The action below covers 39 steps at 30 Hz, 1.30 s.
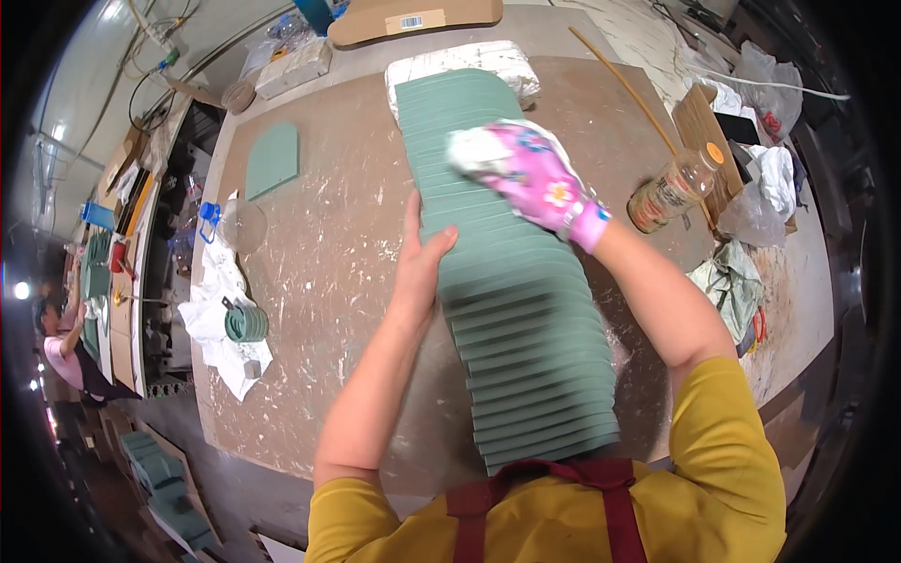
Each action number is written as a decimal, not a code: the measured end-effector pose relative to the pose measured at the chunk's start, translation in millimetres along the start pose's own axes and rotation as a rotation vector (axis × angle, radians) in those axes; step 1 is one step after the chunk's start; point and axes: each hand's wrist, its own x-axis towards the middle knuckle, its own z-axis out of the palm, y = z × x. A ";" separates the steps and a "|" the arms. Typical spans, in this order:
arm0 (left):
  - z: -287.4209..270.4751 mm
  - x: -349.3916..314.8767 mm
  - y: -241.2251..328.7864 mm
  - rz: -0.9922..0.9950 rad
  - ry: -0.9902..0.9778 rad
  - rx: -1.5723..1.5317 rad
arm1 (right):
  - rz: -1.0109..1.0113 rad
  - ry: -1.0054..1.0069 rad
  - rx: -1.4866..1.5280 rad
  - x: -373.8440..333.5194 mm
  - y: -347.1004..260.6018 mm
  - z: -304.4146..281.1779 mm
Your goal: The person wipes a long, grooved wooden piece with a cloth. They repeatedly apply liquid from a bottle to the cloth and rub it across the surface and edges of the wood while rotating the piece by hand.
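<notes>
While the left hand [424,251] lies bare and flat, fingers together, against the left flank of the long row of green tiles [514,281], the gloved right hand [526,169] presses a white cloth [471,148] onto the row's far part

The row's long axis runs down the worktop [319,272] from its far edge toward the person, both hands beyond its middle
</notes>
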 end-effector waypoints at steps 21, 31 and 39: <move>26.4 75.7 44.9 0.042 0.055 0.518 | 0.414 -0.050 0.465 -4.9 19.4 -54.5; 7.9 82.2 28.6 0.055 0.072 0.292 | 0.184 0.070 0.154 -13.9 74.6 -27.4; 10.1 74.1 35.3 -0.035 0.163 0.345 | -0.327 -0.217 -0.252 80.5 -4.1 20.7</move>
